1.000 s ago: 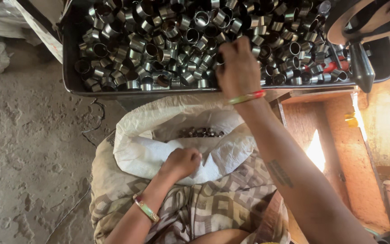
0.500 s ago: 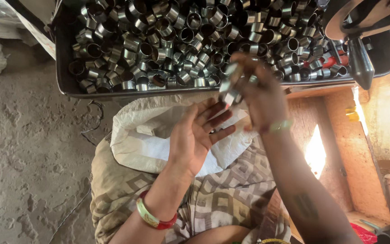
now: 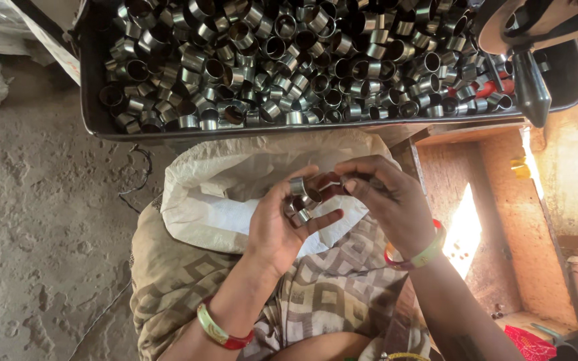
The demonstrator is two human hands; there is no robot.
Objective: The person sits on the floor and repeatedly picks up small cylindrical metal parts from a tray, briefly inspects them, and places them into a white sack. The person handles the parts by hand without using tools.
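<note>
While both hands meet over the white sack (image 3: 215, 200), the left hand (image 3: 285, 224) cups several short metal rings (image 3: 300, 200), fingers half curled. Right hand (image 3: 386, 197) pinches one ring at its fingertips. Behind: black tray (image 3: 95, 113) heaped with rings.

Open white sack (image 3: 229, 200) below tray (image 3: 91, 100)

I see bare forearms, a red-and-green bangle (image 3: 219, 329) on the left wrist, another (image 3: 417, 255) on the right, and patterned beige cloth (image 3: 329, 301) over the lap.
</note>
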